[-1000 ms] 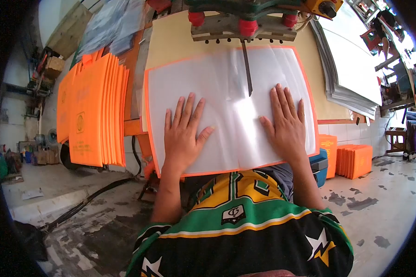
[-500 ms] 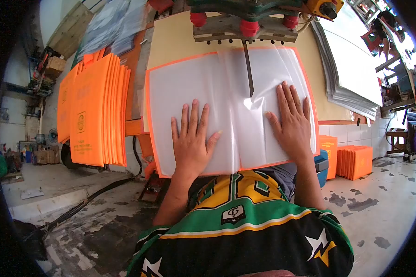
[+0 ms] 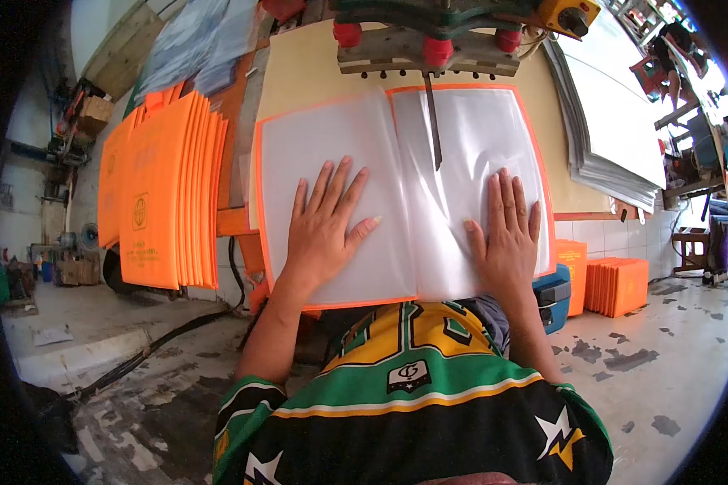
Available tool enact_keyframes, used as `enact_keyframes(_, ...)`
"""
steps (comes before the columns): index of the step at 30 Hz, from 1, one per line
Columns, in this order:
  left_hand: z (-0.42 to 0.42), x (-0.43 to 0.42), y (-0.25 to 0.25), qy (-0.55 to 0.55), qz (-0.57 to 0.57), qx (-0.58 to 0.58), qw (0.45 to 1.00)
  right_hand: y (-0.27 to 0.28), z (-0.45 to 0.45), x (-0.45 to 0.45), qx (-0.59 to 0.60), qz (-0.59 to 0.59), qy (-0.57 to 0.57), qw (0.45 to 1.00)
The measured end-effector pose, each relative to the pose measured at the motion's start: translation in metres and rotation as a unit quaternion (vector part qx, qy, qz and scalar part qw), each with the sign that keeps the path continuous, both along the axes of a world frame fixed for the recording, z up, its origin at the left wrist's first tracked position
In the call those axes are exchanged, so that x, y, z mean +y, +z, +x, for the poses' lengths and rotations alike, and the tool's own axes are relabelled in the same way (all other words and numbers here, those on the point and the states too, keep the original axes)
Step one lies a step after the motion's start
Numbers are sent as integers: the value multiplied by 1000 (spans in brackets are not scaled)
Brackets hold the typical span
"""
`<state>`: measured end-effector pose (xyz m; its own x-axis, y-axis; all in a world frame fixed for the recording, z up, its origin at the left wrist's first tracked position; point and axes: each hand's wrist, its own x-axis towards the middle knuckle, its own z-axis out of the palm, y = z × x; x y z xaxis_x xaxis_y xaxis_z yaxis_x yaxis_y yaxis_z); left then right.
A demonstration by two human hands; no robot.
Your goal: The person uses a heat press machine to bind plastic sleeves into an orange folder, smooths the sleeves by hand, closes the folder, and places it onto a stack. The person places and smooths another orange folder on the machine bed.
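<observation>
An orange-edged cover (image 3: 404, 301) lies spread on the table, with clear plastic sheets (image 3: 340, 133) over both its halves. My left hand (image 3: 328, 222) rests flat on the left sheet, fingers spread. Flat on the right sheet lies my right hand (image 3: 505, 230), its fingers stretched out and the thumb apart. Light glares off the wrinkled plastic between the hands. Above the right half hangs a thin dark metal blade (image 3: 434, 121), below the machine head (image 3: 429, 52) with its red knobs. Neither hand grips anything.
Orange printed folders (image 3: 162, 194) stand stacked at the left, near loose clear sheets (image 3: 198, 52). A thick pile of white sheets (image 3: 615, 113) lies on the right. More orange bundles (image 3: 616, 285) sit on the floor beside a blue case (image 3: 552, 299). A cable (image 3: 170, 339) crosses the floor.
My left hand has slid slightly up the sheet, while my right hand has moved a little down. The two plastic sheets now part at the middle, showing an orange edge there.
</observation>
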<state>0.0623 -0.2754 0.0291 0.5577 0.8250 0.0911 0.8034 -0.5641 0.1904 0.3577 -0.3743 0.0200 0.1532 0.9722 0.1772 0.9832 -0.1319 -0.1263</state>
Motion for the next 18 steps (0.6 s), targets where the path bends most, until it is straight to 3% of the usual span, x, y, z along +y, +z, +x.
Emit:
enact_keyframes(9, 30, -45, -9, 108, 33, -15, 993, 7, 22, 38, 15, 15, 50, 999)
enact_keyframes(18, 27, -41, -7, 97, 26, -13, 995, 2, 21, 35, 13, 20, 53, 998)
